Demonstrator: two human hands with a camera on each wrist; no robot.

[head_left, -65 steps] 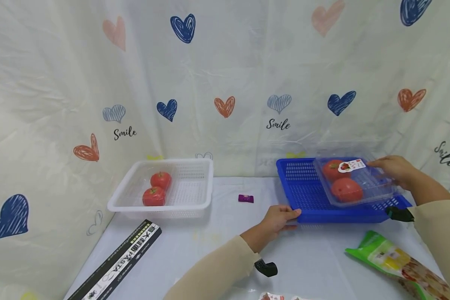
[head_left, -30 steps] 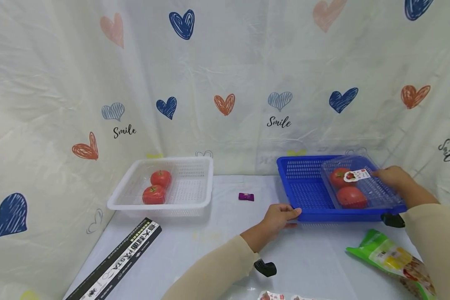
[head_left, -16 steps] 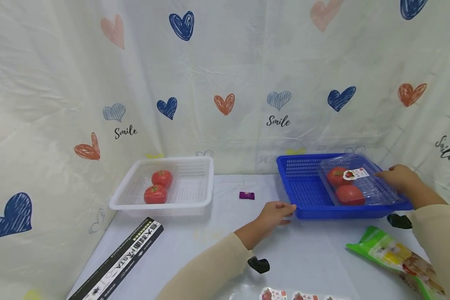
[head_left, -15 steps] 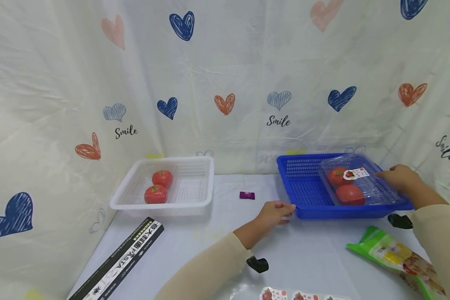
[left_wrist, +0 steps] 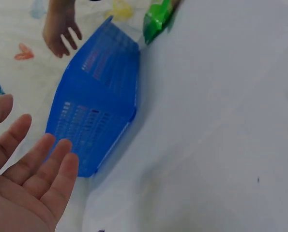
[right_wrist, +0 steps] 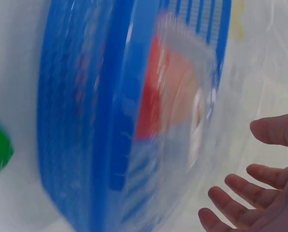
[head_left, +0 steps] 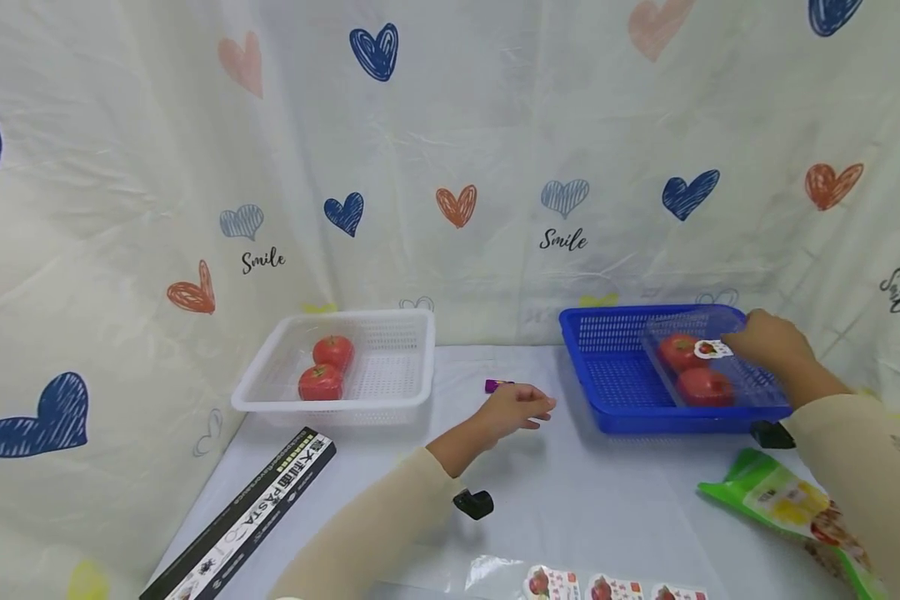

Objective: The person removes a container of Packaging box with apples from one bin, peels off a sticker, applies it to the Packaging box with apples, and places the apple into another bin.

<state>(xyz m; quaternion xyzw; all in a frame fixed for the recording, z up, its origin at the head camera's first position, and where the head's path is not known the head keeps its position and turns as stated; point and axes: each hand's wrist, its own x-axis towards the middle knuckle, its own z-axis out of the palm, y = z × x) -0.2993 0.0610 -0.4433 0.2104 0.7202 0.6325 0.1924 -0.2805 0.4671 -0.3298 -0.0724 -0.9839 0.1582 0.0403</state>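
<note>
A clear plastic box [head_left: 750, 385] with two tomatoes [head_left: 705, 387] and a white label on its lid lies inside the blue basket [head_left: 618, 421], toward its right side. My right hand [head_left: 772, 342] hovers at the box's upper right; the right wrist view shows its fingers spread and apart from the box. My left hand [head_left: 513, 410] is over the table left of the blue basket, holding nothing, with loosely extended fingers. Just behind it a small purple packet [head_left: 497, 386] is partly hidden by the hand.
At left stands a white basket [head_left: 390, 404] with another clear box of two tomatoes [head_left: 321, 383]. A black pasta box [head_left: 247, 517] lies in front of it. A green food bag [head_left: 776, 500] is at right. A label sheet [head_left: 551, 583] lies at the front edge.
The clear box has been lowered into the blue basket, and my right hand has let go of it and risen. My left hand has left the basket's front corner and moved left.
</note>
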